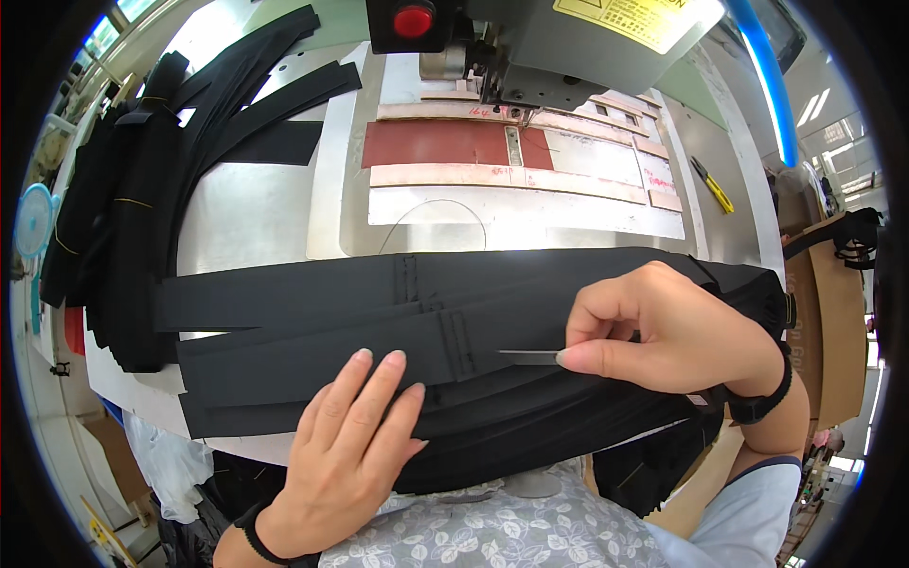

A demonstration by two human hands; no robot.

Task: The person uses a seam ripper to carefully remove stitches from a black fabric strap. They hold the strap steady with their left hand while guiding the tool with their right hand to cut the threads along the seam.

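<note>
Long black fabric strips (303, 364) lie overlapped across the table's near edge, with dark stitched seams (456, 343) near their middle. My left hand (348, 445) rests on the front strips, fingers stretched out and slightly apart, fingertips left of the seam. In my right hand (653, 331), thumb and bent fingers pinch a slim, pointed metal tool (530, 356). Its tip points left, towards the seam, a short way to its right; whether it touches the cloth I cannot tell. The tool's rear end is hidden in my hand.
Behind the strips stands a sewing machine (530, 57) with a red button (413, 21), over a white template plate (426, 204) with a red-brown strip (431, 144). A yellow cutter (715, 187) lies right. Bundled black strips (133, 213) are piled left. Cardboard (833, 322) stands right.
</note>
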